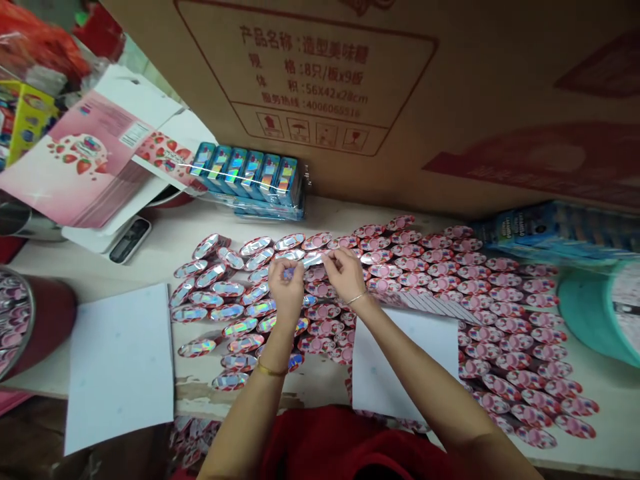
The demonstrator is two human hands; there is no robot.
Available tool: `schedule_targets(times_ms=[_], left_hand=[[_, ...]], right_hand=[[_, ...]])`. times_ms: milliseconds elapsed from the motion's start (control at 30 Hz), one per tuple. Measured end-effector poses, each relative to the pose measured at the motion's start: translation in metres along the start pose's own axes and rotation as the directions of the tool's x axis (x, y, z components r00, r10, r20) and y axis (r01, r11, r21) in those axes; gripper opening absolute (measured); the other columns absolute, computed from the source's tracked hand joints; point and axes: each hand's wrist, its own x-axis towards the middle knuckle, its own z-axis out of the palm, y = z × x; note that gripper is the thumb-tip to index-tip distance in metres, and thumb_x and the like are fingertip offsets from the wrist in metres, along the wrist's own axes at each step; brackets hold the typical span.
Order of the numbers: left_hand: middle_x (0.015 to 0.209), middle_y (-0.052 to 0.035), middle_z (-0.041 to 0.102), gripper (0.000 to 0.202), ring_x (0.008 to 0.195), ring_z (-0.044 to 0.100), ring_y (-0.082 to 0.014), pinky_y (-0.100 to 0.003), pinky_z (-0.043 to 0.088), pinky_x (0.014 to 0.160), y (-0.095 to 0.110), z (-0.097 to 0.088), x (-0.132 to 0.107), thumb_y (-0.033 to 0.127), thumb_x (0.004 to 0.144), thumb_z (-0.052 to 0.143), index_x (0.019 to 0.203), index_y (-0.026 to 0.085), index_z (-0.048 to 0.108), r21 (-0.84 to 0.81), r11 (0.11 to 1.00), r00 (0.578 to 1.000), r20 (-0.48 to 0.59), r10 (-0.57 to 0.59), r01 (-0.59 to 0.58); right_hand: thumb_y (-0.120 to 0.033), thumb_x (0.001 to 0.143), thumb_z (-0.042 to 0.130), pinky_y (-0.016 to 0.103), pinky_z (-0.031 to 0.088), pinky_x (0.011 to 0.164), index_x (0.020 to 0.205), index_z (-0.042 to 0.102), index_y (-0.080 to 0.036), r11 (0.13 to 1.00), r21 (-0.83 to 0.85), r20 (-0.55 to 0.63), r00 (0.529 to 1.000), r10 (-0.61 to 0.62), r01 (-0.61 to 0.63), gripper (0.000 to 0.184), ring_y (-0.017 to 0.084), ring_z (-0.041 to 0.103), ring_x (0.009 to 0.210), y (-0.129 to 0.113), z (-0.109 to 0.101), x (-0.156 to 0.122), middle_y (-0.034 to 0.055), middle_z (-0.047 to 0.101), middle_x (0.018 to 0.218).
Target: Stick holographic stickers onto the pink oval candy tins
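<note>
My left hand (pixel 287 285), a gold bangle at its wrist, is closed in a pinch over the rows of small oval packs. Opposite it my right hand (pixel 347 275), with a thin bracelet, pinches too. Between their fingertips shows a small silvery strip (pixel 313 259); its exact kind is too small to make out. Around my left hand stand oval packs with shiny silver tops (pixel 227 289). To the right, oval packs with pink centres (pixel 473 287) stand closely side by side. A fanned row of thin cards (pixel 433 305) lies by my right forearm.
White sheets (pixel 123 363) lie left, with another white stack (pixel 400 347) under my right forearm. A large carton (pixel 390 87) stands behind. Blue boxes in clear wrap (pixel 250 180), a digital scale (pixel 129 240), a red pot (pixel 47 327) and a teal tub (pixel 583 310) surround the packs.
</note>
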Motion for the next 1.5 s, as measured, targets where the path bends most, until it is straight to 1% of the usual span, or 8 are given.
schedule_targets(times_ms=[333, 567, 833, 1067, 1200, 1267, 1400, 1500], left_hand=[[0.094, -0.007, 0.057, 0.01, 0.101, 0.05, -0.0272, -0.046, 0.032, 0.094, -0.013, 0.049, 0.033, 0.026, 0.08, 0.063, 0.074, 0.02, 0.059, 0.383, 0.924, 0.998, -0.053, 0.035, -0.012], [0.097, -0.0098, 0.054, 0.008, 0.106, 0.046, -0.0318, -0.048, 0.029, 0.092, -0.016, 0.057, 0.029, 0.024, 0.08, 0.062, 0.074, 0.02, 0.058, 0.46, 0.888, 0.999, -0.037, 0.036, -0.015], [0.108, -0.012, 0.054, 0.033, 0.112, 0.046, -0.034, -0.051, 0.032, 0.095, -0.013, 0.058, 0.034, 0.023, 0.073, 0.064, 0.105, 0.019, 0.054, 0.504, 0.861, 0.997, -0.078, -0.022, 0.059], [0.098, -0.0073, 0.063, 0.023, 0.092, 0.059, -0.0193, -0.035, 0.047, 0.086, 0.003, 0.047, 0.03, 0.031, 0.085, 0.057, 0.105, 0.019, 0.058, 0.001, 1.0, 0.987, 0.158, 0.013, -0.014], [0.083, -0.0031, 0.066, 0.024, 0.074, 0.06, -0.0152, -0.029, 0.049, 0.073, 0.028, 0.077, 0.019, 0.041, 0.086, 0.058, 0.094, 0.02, 0.065, -0.177, 0.982, 0.836, 0.547, 0.048, 0.06], [0.085, -0.0036, 0.067, 0.022, 0.077, 0.062, -0.0164, -0.03, 0.05, 0.074, 0.043, 0.094, 0.009, 0.039, 0.085, 0.061, 0.093, 0.02, 0.067, -0.149, 0.989, 0.701, 0.703, 0.116, -0.014], [0.101, -0.0067, 0.064, 0.028, 0.098, 0.06, -0.0242, -0.039, 0.046, 0.088, 0.061, 0.11, -0.024, 0.033, 0.076, 0.073, 0.102, 0.023, 0.068, -0.014, 0.878, 0.406, 0.883, 0.236, -0.479], [0.113, -0.0097, 0.06, 0.027, 0.111, 0.052, -0.0288, -0.043, 0.041, 0.091, 0.063, 0.106, -0.054, 0.027, 0.077, 0.072, 0.103, 0.023, 0.067, 0.093, 0.688, 0.306, 0.932, 0.194, -0.72]], right_hand=[[-0.03, 0.094, 0.049, 0.04, 0.033, 0.084, 0.085, 0.069, -0.02, 0.858, -0.506, 0.064, 0.996, -0.064, 0.087, 0.024, 0.027, 0.05, 0.095, 0.017, 0.011, 0.056, 0.0117, 0.063, 0.092], [-0.024, 0.095, 0.044, 0.043, 0.032, 0.084, 0.089, 0.068, -0.017, 0.809, -0.557, 0.185, 0.978, -0.099, 0.187, 0.025, 0.03, 0.049, 0.1, 0.021, 0.015, 0.061, 0.0152, 0.064, 0.098], [-0.012, 0.087, 0.047, 0.044, 0.033, 0.087, 0.133, 0.051, -0.014, 0.849, -0.522, 0.098, 0.994, -0.038, 0.084, 0.047, 0.032, 0.05, 0.103, 0.022, 0.024, 0.064, 0.0169, 0.065, 0.11], [-0.025, 0.096, 0.041, 0.041, 0.038, 0.096, 0.124, 0.06, -0.024, 0.929, -0.3, 0.05, 0.976, -0.212, 0.217, 0.033, 0.027, 0.051, 0.11, -0.045, -0.058, 0.02, 0.0097, 0.06, 0.118], [-0.03, 0.095, 0.046, 0.044, 0.039, 0.094, 0.112, 0.063, -0.021, 0.938, -0.346, -0.163, 0.983, -0.087, 0.025, 0.026, 0.028, 0.052, 0.108, -0.009, -0.136, -0.014, 0.0121, 0.06, 0.112], [-0.027, 0.09, 0.051, 0.041, 0.044, 0.085, 0.095, 0.065, -0.02, 0.93, -0.363, -0.066, 0.997, 0.042, -0.063, 0.016, 0.027, 0.055, 0.095, 0.029, -0.162, -0.04, 0.0107, 0.062, 0.096], [-0.02, 0.085, 0.055, 0.035, 0.048, 0.076, 0.086, 0.06, -0.02, 0.95, -0.295, 0.152, 0.976, 0.155, -0.104, 0.005, 0.021, 0.057, 0.08, 0.085, -0.176, -0.109, 0.0078, 0.06, 0.091], [-0.024, 0.089, 0.051, 0.034, 0.048, 0.075, 0.1, 0.059, -0.018, 0.948, -0.287, 0.068, 0.984, 0.162, -0.136, 0.015, 0.021, 0.058, 0.081, 0.094, -0.167, -0.145, 0.0105, 0.058, 0.099]])
